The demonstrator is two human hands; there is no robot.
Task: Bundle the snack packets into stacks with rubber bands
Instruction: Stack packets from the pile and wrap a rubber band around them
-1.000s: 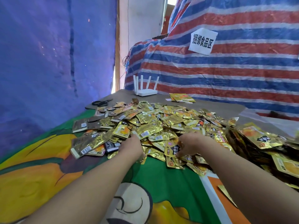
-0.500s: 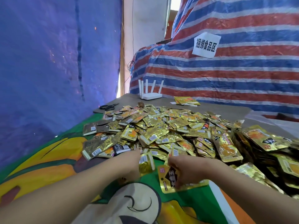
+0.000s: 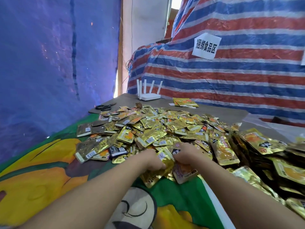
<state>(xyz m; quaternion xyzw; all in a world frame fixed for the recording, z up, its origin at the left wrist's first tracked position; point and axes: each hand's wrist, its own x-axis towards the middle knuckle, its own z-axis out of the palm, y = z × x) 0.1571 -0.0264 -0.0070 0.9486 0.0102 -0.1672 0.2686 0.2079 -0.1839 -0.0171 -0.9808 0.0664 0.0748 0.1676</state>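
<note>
Bright daylight through rear gap, foil glare, edges bowed, perhaps slightly soft

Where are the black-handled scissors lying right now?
In the head view, the black-handled scissors lie at the far left on the brown tabletop, left of the white router, just beyond the heap of gold foil snack packets.

A white paper sign (image 3: 206, 46) taped to the striped tarp (image 3: 247, 76), at about two o'clock, reads 捆绑食品区 in black characters. The gold snack packets (image 3: 165, 129) carry barcodes and black logos too small to read.
</note>
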